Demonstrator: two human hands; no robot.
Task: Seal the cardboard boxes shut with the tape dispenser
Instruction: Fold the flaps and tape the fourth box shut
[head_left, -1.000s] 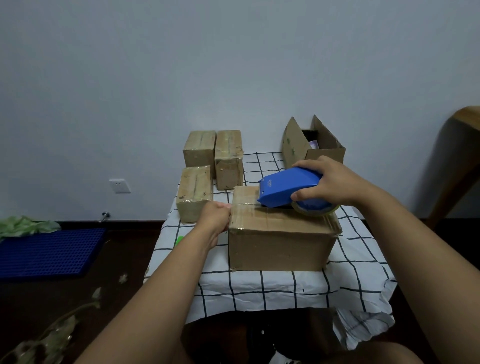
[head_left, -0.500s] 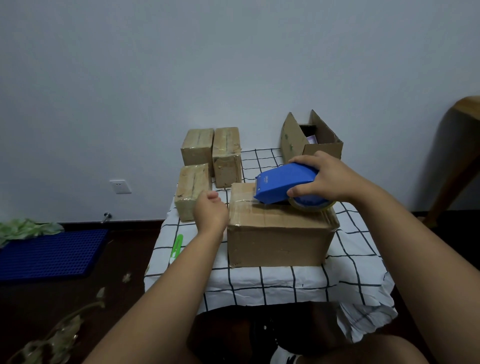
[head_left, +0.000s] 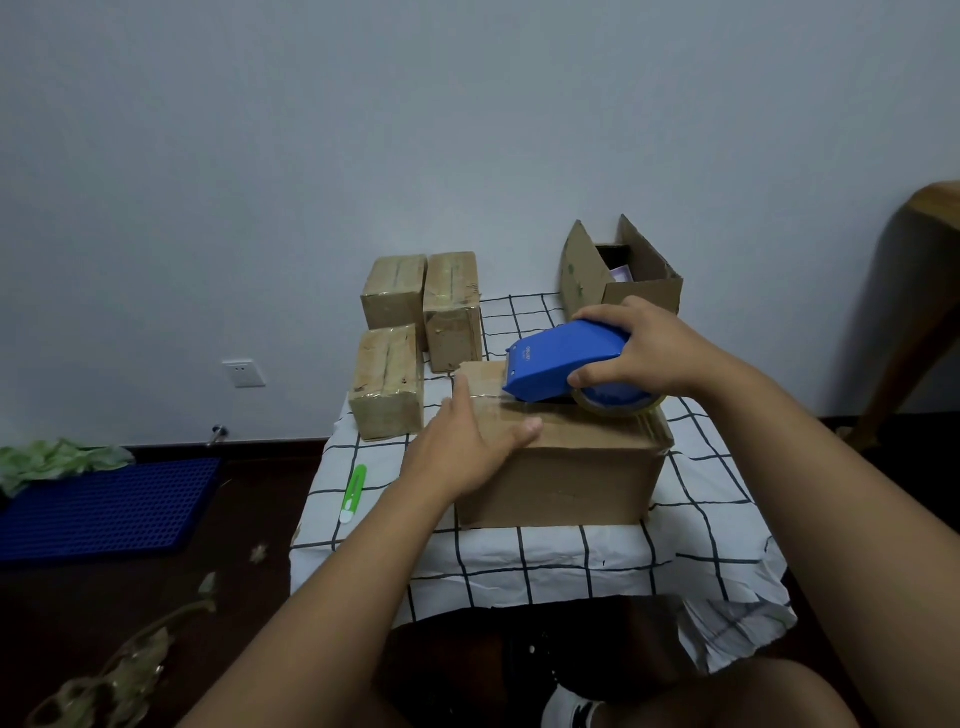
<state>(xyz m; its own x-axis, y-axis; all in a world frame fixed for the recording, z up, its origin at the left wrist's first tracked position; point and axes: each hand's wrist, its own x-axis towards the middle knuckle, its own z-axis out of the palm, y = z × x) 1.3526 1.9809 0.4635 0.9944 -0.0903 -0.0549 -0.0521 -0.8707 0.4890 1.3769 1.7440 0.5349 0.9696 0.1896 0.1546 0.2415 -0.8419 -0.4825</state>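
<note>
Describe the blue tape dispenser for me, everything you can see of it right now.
The tape dispenser has a blue plastic shell, wedge-shaped, with small pale lettering near its narrow front. A roll of clear tape with a blue core sits at its wide rear. It lies tilted, nose toward the person's left, on top of the large cardboard box. The right hand grips it from above, thumb by the roll. The left hand lies flat on the box top just ahead of its nose, not touching it.

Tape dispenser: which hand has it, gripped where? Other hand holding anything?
The right hand grips the blue tape dispenser around its rear body, above the tape roll. The left hand holds nothing; it presses flat on top of the cardboard box.
</note>
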